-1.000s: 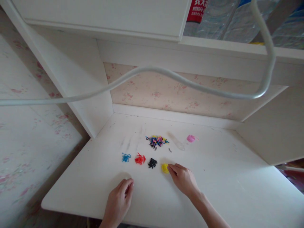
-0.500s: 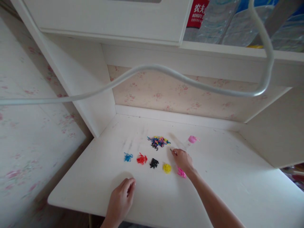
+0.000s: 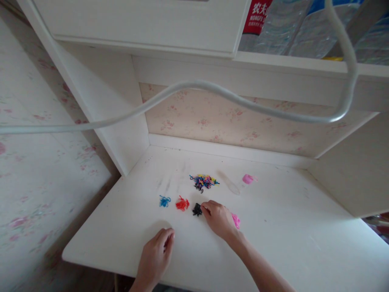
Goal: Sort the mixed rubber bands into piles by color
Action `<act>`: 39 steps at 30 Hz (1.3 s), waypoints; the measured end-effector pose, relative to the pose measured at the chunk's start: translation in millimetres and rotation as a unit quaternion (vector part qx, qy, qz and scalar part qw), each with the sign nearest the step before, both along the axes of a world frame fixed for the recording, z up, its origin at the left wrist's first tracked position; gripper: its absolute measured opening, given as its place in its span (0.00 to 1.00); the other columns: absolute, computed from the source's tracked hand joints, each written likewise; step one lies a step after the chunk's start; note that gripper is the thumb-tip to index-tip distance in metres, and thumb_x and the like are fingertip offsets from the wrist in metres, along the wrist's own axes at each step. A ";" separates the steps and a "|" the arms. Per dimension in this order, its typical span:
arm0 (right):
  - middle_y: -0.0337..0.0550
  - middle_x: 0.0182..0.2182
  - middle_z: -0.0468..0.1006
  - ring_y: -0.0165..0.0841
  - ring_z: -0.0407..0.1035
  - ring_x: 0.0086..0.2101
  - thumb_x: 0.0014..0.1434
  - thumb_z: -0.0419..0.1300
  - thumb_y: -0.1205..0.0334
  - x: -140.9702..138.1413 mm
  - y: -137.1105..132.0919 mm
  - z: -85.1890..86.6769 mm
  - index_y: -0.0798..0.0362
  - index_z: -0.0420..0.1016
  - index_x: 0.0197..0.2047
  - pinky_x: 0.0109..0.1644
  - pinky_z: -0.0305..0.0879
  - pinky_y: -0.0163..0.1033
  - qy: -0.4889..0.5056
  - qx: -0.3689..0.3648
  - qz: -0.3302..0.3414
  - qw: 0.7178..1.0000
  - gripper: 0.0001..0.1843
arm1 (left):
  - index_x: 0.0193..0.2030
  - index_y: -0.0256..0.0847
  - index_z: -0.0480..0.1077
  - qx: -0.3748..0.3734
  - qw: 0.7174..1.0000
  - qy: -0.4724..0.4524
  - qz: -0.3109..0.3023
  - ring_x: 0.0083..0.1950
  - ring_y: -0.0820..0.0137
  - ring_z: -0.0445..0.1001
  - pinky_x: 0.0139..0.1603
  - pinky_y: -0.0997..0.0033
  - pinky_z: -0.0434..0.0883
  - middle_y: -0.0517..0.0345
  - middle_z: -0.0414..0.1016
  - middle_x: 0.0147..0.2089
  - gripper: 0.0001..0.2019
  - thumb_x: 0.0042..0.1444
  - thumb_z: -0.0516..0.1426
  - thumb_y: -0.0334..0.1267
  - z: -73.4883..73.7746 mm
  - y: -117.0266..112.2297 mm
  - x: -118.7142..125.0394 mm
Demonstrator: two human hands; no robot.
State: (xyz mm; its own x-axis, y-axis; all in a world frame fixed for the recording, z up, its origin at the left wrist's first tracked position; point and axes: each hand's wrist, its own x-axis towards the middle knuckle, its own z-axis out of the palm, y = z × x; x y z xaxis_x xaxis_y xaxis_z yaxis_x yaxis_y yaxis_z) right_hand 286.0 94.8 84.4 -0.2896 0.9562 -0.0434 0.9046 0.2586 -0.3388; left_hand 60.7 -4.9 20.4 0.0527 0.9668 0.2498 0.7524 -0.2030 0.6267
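My right hand is pinched at the right edge of a small pile of black rubber bands. The black band between its fingertips is barely visible against that pile. My left hand rests loosely curled near the desk's front edge; nothing shows in it. Left of the black pile lie a red pile and a blue pile. A pink pile peeks out beyond my right wrist, while the yellow pile is hidden under that hand. Behind them sits a mixed-colour heap of bands.
A clear bag and a pink piece lie right of the heap on the white desk. A pale cable crosses in front of the view. Bottles stand on the shelf above.
My right hand has moved left and toward me, from beside the mixed heap to the black pile, carrying a dark band. It now covers the yellow pile. My left hand stays put.
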 end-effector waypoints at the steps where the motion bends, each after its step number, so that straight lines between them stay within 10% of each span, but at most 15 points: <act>1: 0.37 0.36 0.78 0.28 0.71 0.35 0.65 0.45 0.55 -3.4 -1.5 -0.5 0.44 0.76 0.37 0.35 0.56 0.30 -0.002 0.000 0.004 1.000 0.18 | 0.40 0.43 0.68 -0.004 1.000 -0.001 0.000 0.30 0.75 0.72 0.32 0.80 0.69 0.59 0.73 0.32 0.09 0.62 0.48 0.38 0.3 -0.2 0.0; 11: 0.36 0.31 0.77 0.28 0.71 0.31 0.65 0.46 0.57 6.1 -12.4 4.2 0.44 0.77 0.35 0.30 0.55 0.30 -0.002 0.027 -0.007 1.000 0.18 | 0.40 0.44 0.68 -0.025 1.000 0.007 -0.009 0.30 0.76 0.72 0.33 0.80 0.68 0.60 0.72 0.32 0.09 0.62 0.47 0.38 1.6 -0.8 0.3; 17: 0.41 0.32 0.79 0.29 0.72 0.31 0.65 0.46 0.52 39.4 -47.9 -1.3 0.48 0.78 0.38 0.38 0.64 0.31 0.164 0.084 -0.075 0.980 0.20 | 0.39 0.44 0.69 -0.064 0.998 -0.012 -0.001 0.30 0.75 0.71 0.32 0.79 0.67 0.61 0.73 0.32 0.11 0.63 0.47 0.41 20.3 7.1 9.1; 26: 0.40 0.38 0.81 0.33 0.76 0.38 0.58 0.52 0.44 91.1 -122.0 -76.7 0.48 0.80 0.37 0.41 0.70 0.30 0.228 0.048 -0.267 0.935 0.20 | 0.40 0.46 0.72 -0.097 0.980 0.170 -0.034 0.38 0.73 0.74 0.42 0.75 0.66 0.59 0.77 0.41 0.13 0.62 0.47 0.39 74.4 90.2 66.0; 39: 0.40 0.40 0.80 0.31 0.75 0.39 0.62 0.48 0.48 88.5 -119.0 -76.0 0.47 0.78 0.41 0.42 0.68 0.29 0.224 0.044 -0.225 0.947 0.19 | 0.39 0.38 0.74 -0.144 0.954 0.256 -0.052 0.44 0.65 0.75 0.44 0.68 0.67 0.46 0.76 0.43 0.14 0.61 0.47 0.35 55.7 165.4 111.3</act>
State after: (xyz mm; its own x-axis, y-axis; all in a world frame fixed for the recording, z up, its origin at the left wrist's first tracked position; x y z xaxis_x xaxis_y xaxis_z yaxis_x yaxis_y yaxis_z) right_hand 374.5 -24.1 8.4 0.1770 0.9815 0.0733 0.7011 -0.0734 -0.7093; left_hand 172.0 160.4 76.0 0.1963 0.9743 -0.1106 0.9600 -0.1680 0.2240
